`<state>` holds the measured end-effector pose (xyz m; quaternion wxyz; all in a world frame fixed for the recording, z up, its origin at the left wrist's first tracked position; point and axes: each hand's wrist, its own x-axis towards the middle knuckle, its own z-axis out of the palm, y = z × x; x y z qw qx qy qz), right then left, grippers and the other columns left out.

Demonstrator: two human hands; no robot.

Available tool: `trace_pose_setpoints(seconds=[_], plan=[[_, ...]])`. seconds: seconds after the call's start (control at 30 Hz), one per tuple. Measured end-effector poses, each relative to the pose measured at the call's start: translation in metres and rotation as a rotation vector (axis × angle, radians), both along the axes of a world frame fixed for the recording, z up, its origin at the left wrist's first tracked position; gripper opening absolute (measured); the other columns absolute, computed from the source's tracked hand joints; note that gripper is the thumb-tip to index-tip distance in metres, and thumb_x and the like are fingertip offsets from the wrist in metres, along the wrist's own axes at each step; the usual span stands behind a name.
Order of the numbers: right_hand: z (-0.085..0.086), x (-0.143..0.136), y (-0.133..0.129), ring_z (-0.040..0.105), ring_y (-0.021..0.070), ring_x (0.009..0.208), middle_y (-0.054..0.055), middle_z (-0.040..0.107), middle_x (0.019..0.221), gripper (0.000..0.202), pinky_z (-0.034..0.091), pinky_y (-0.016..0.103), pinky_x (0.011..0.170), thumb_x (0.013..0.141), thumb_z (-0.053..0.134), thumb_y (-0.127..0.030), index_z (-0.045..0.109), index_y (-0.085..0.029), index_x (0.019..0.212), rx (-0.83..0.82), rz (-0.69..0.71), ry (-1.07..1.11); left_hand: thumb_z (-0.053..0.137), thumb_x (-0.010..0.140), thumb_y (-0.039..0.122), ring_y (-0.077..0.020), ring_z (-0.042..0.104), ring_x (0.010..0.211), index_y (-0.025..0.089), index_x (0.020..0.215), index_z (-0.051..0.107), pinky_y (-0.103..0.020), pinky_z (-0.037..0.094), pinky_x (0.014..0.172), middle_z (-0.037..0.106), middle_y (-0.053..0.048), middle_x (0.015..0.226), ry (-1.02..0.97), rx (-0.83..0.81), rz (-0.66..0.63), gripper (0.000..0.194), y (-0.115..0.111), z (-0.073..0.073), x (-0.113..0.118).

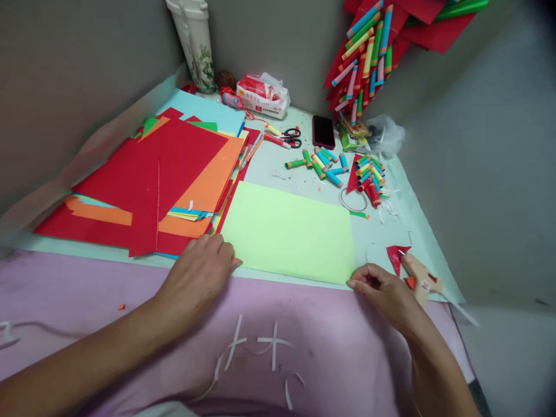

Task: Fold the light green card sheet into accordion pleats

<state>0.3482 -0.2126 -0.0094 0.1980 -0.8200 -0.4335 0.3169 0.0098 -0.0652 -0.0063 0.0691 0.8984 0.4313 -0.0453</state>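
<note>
Pale green paper (291, 231), a smooth, flat four-sided sheet, lies on the light green covering (412, 191), its near edge just beside the pink surface (330, 347). Closest in, thin white strips (274, 346) lie on the pink, some crossed, others curled. The right hand (384, 289) has its thumb and fingertips together, clamped on the sheet's near right corner. The left hand (204, 266) rests palm down at the near left corner, fingers bent; whether they grip the paper I cannot tell.

To the right sits a beige glue gun (420, 278) with a hard, glossy body, its tip over a red paper scrap (396, 259). Left of the sheet, red, orange, blue and yellow papers overlap in a loose, straight-edged stack (174, 156). Beyond the sheet are a thin round ring (343, 202), stubby rolled paper tubes (332, 178) with orange ends, and black-handled scissors (292, 133). Farther back are a dark, flat phone (324, 132), a crinkled soft tissue pack (263, 97) and a tall white container (197, 49) with a leafy print.
</note>
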Motion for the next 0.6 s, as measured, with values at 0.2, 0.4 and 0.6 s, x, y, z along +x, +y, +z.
trace_pose_setpoints(seconds=[0.2, 0.4, 0.6], plan=[[-0.003, 0.002, -0.001, 0.055, 0.0174, 0.07, -0.001, 0.061, 0.074, 0.02, 0.041, 0.028, 0.062, 0.078, 0.066, -0.044, 0.066, -0.024, 0.08, -0.018, 0.011, -0.009, 0.04, 0.1, 0.027, -0.0284, 0.051, 0.081, 0.016, 0.086, 0.062, -0.041, 0.038, 0.073, 0.059, -0.012, 0.086, -0.013, 0.052, 0.018, 0.029, -0.005, -0.004, -0.004], [-0.003, 0.002, -0.001, 0.055, 0.017, 0.071, -0.001, 0.06, 0.074, 0.021, 0.041, 0.029, 0.063, 0.079, 0.065, -0.045, 0.065, -0.024, 0.081, -0.034, 0.024, -0.017, 0.039, 0.1, 0.026, -0.0283, 0.049, 0.081, 0.015, 0.087, 0.06, -0.04, 0.037, 0.074, 0.058, -0.012, 0.087, -0.011, 0.101, 0.04, 0.027, -0.009, -0.011, -0.005], [-0.003, 0.002, -0.001, 0.056, 0.0174, 0.071, -0.001, 0.061, 0.075, 0.021, 0.042, 0.028, 0.063, 0.08, 0.065, -0.045, 0.066, -0.024, 0.081, -0.027, 0.023, -0.01, 0.036, 0.1, 0.025, -0.0279, 0.05, 0.082, 0.015, 0.089, 0.06, -0.04, 0.035, 0.073, 0.057, -0.013, 0.087, 0.034, 0.118, 0.085, 0.028, -0.011, -0.008, -0.007]])
